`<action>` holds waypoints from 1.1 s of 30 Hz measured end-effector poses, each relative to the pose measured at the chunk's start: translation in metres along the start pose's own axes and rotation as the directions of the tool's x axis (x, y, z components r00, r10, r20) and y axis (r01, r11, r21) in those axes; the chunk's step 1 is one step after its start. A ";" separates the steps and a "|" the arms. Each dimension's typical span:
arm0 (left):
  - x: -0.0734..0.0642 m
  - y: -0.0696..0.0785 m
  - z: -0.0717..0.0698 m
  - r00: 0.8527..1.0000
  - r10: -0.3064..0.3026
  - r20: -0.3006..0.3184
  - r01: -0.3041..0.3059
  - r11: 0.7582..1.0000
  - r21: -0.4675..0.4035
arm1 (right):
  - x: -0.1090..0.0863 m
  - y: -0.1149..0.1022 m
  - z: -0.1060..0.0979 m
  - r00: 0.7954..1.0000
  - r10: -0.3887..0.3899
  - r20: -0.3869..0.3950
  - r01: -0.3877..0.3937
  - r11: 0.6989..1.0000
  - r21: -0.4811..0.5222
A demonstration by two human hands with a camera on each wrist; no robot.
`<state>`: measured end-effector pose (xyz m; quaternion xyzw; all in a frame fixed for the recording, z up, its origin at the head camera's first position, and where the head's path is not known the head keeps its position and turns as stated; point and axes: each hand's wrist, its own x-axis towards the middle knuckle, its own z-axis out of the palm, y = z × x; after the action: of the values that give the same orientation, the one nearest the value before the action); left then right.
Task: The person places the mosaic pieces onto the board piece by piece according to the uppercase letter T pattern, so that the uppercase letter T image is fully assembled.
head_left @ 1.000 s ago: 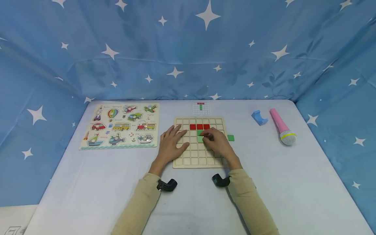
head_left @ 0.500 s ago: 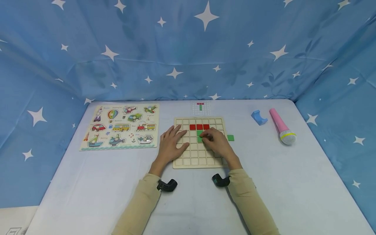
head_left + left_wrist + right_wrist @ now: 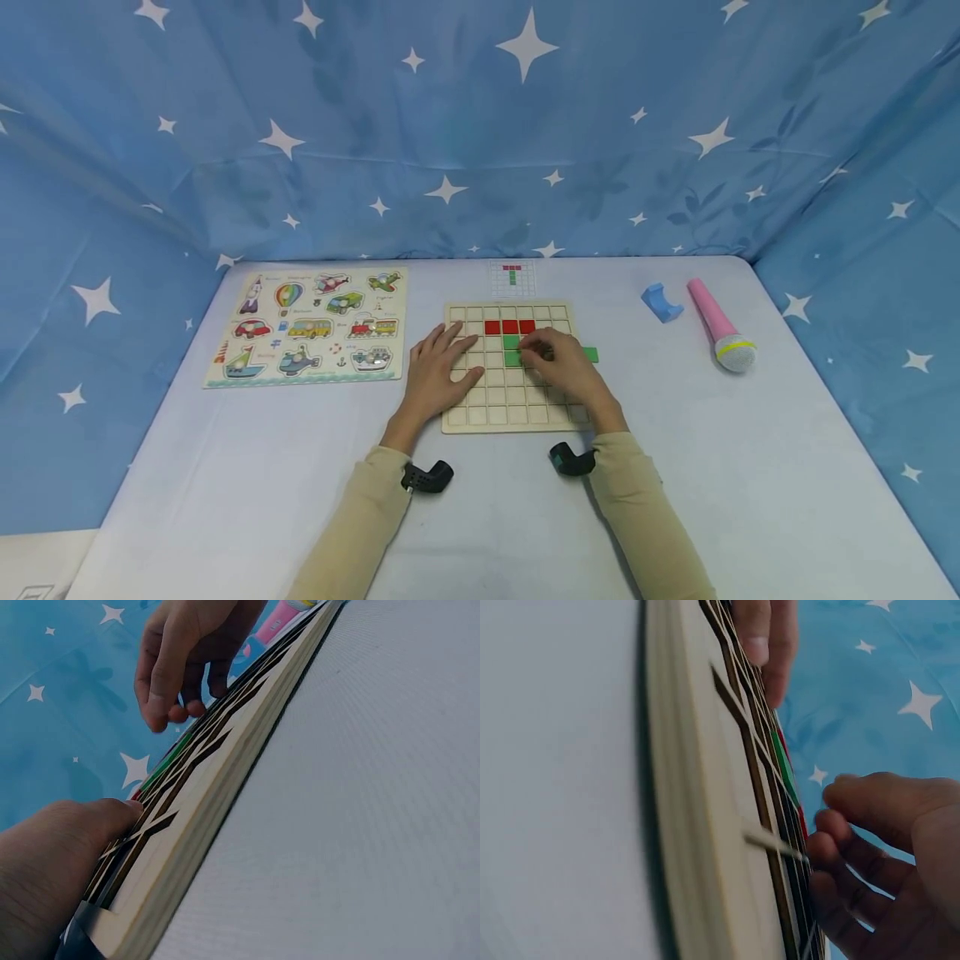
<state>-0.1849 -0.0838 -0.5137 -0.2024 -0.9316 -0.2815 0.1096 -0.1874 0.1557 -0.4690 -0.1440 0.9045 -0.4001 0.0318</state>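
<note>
A wooden grid board (image 3: 497,414) lies flat, with a row of red square tiles (image 3: 510,327) in its upper part. Two green square tiles (image 3: 512,358) sit below the middle red one. The left hand (image 3: 435,375) rests on the board's left side, fingers spread and thumb reaching inward. Just right of the green tiles, the right hand (image 3: 564,364) is over the board, its fingers loosely bent. In the right wrist view nothing shows between its thumb (image 3: 855,791) and fingers. Another green tile (image 3: 591,354) lies at the board's right edge, partly hidden by this hand.
Behind the board lies a pattern card (image 3: 512,287) showing a red and green T. A vehicle puzzle board (image 3: 315,354) is at the left. To the right are a blue curved block (image 3: 662,302) and a pink toy microphone (image 3: 720,321). A starry blue curtain (image 3: 480,125) surrounds the table.
The right hand has let go of the lower green tile and shifted slightly right, uncovering more of the green tiles. The left hand stays put.
</note>
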 end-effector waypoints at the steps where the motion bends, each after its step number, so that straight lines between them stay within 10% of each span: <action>1: 0.000 0.000 0.000 1.000 0.001 0.000 -0.001 1.000 -0.004 | 0.000 0.001 -0.002 1.000 -0.005 -0.010 0.005 1.000 0.004; 33: 0.000 0.000 0.001 1.000 0.015 -0.012 -0.015 1.000 -0.007 | -0.018 0.056 -0.066 0.972 0.215 -0.099 -0.222 0.973 -0.065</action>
<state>-0.1845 -0.0833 -0.5143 -0.2080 -0.9283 -0.2852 0.1165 -0.1945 0.2436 -0.4662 -0.0262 0.9299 -0.3659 0.0286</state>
